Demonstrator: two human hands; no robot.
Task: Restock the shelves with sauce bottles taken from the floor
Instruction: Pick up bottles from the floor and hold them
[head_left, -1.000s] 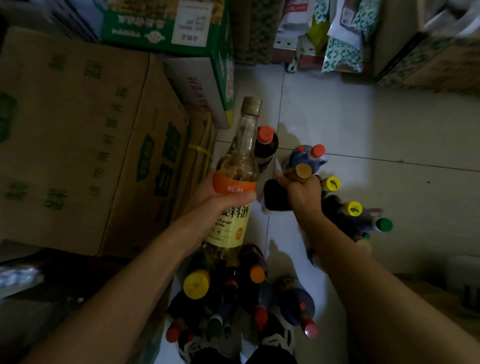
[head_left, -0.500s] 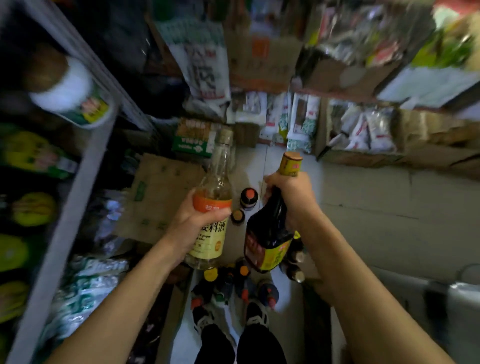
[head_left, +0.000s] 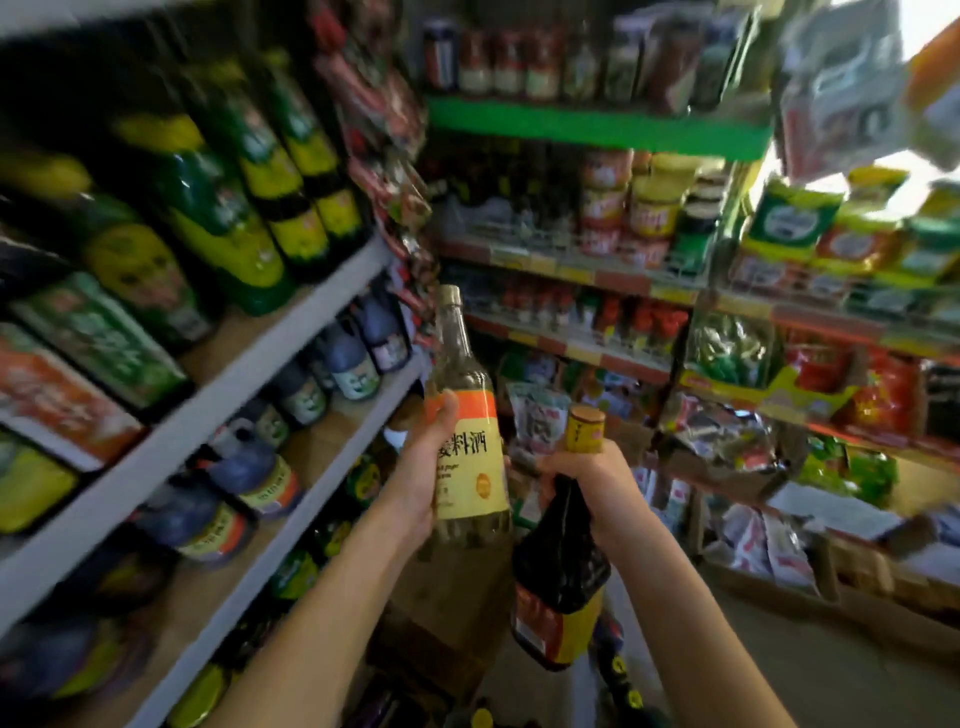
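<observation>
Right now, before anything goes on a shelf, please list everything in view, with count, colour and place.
clear bottle: one, orange and yellow label, neck up in the left hand.
dark sauce bottle: one, yellow cap, held by its neck in the right hand.
green bottles: several, yellow labels, upper left shelf, blurred.
dark bottles: a row, pale labels, lower left shelf.
jars: several, red and yellow, back shelf.
packets: many, green and red, right shelves.
left hand: one, grips the clear bottle's body.
right hand: one, grips the dark sauce bottle's neck.
</observation>
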